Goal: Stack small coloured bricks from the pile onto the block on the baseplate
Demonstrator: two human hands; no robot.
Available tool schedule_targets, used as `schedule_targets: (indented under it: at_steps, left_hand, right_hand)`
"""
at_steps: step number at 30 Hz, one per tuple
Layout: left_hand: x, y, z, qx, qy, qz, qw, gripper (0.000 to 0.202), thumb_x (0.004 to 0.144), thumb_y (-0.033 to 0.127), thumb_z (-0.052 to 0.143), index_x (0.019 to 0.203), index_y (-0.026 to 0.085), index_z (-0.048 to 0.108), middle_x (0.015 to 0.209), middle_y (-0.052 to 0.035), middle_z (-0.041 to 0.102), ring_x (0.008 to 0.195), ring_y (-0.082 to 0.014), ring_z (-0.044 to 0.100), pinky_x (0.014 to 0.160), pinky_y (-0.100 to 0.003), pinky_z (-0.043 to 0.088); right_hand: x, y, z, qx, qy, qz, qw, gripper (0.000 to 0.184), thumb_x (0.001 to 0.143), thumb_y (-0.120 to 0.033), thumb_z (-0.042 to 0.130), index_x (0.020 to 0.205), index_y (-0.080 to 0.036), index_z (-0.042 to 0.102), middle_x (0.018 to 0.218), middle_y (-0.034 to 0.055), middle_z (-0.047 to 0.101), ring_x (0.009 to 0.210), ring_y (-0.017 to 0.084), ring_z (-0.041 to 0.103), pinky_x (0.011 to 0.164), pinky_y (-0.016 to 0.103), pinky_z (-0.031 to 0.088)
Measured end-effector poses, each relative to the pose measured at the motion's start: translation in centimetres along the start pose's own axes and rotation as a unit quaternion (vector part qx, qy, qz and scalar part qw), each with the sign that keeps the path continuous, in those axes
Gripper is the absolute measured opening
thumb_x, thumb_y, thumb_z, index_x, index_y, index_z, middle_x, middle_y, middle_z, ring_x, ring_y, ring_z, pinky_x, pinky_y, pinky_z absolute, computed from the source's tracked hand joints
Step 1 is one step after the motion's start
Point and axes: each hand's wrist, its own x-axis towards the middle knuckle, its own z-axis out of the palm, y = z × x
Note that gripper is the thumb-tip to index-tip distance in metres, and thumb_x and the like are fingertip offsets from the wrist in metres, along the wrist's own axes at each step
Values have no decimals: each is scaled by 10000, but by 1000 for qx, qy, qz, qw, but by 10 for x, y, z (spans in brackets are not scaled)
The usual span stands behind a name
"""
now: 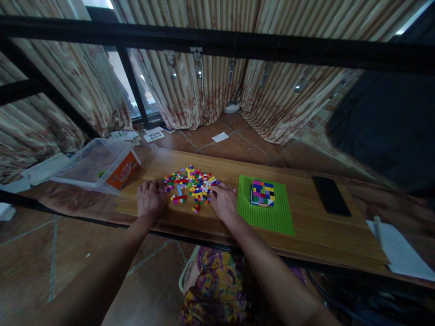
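A pile of several small colourful bricks [192, 182] lies spread on the wooden table [306, 226]. My left hand [150, 199] rests palm down at the pile's left edge, fingers curled loosely and holding nothing I can see. At the pile's right edge my right hand [224, 201] lies with fingertips touching the bricks; whether it pinches one is hidden. To the right lies a green baseplate [268, 213] carrying a square multicoloured block of stacked bricks [263, 193].
A clear plastic tub [91, 165] with an orange box [123, 171] stands at the table's left end. A black phone [331, 195] lies to the right, white paper and a pen [399, 246] beyond it. Black bars and curtains rise behind.
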Motion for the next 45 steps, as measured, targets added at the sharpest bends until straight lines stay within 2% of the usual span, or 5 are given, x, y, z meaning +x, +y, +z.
schedule_targets:
  at_steps: [7,18,27,36,45]
  left_hand:
    - [-1,-1,2,-1,6,1,1000,442,867,277,389,1176,79,636,1178,-221,613,1109,-350,532,987,-485,398]
    - [0,-1,2,-1,6,1,1000,437,856,254,390,1131,36,649,1149,-236,625,1100,-348,539,991,-489,405]
    - [0,-1,2,3,14,10,1000,397,852,247,412,1107,62,655,1134,-223,631,1070,-351,546,966,-498,420]
    - [0,-2,4,-24,13,3,1000,396,846,240,423,1125,73,650,1140,-216,627,1117,-350,537,979,-507,409]
    - [0,-3,-6,-117,57,-44,991,426,853,288,447,1154,52,635,1188,-224,617,1148,-324,548,1020,-477,431]
  right_hand:
    - [6,-4,3,-72,-9,5,997,195,846,-178,573,824,-251,752,977,85,707,925,252,611,816,362,445]
    - [0,-8,-14,-91,-99,22,991,207,903,-197,525,961,-191,723,1095,115,680,1056,259,573,963,405,394]
    - [-1,-7,-13,-75,-83,8,994,178,900,-209,545,921,-191,721,1091,120,687,1070,271,576,960,408,394]
    - [-25,9,-25,250,36,69,965,166,870,-325,567,844,-215,688,807,21,735,729,176,663,723,285,476]
    - [-77,31,-39,399,53,143,904,199,812,-388,650,856,-206,718,846,34,746,814,193,669,776,314,512]
